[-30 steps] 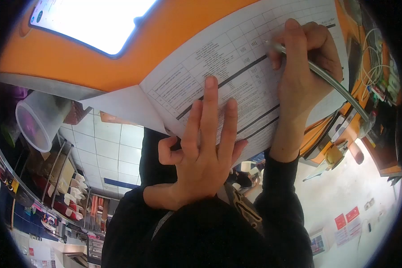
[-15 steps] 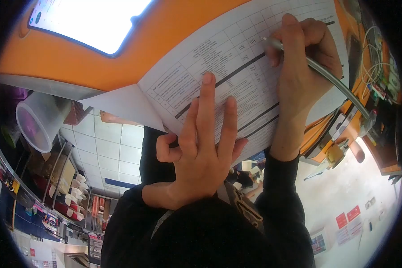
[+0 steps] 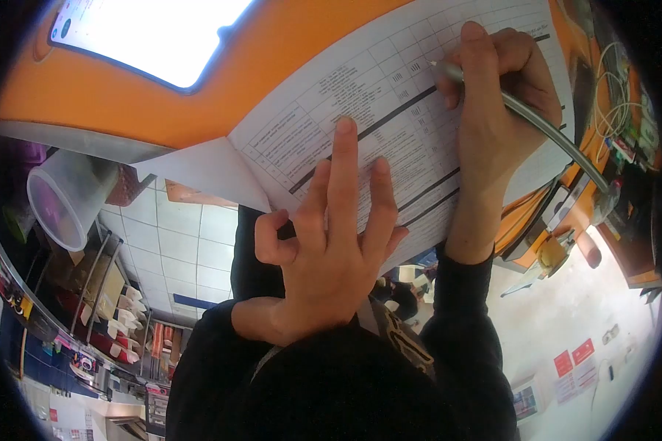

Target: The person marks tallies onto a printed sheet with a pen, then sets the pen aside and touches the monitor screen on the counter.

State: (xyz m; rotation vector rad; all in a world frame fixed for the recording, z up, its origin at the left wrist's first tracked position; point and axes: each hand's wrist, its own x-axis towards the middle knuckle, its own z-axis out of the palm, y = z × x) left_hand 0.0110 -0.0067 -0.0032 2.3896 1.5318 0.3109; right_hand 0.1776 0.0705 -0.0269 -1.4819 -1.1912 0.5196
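Above an orange table (image 3: 198, 121), held pen (image 3: 555, 137) in right hand (image 3: 491, 128), spread left hand (image 3: 331, 268) over printed form (image 3: 415, 154); barely shifted pen from a second earlier, apparently mid-entry.

Runs plain orange across the worktop (image 3: 151, 117), then white over the form (image 3: 412, 147), ruled with thin grey grid lines, barred in black and peppered with dark small print. Gleams silver-grey along the pen (image 3: 548, 128). Glows white on the phone (image 3: 154, 37), dark at the edge. Goes solid black down both sleeves (image 3: 463, 312). Turns pale on the floor (image 3: 176, 220) in a grid of darker joints, and bright red on two notices (image 3: 583, 351).
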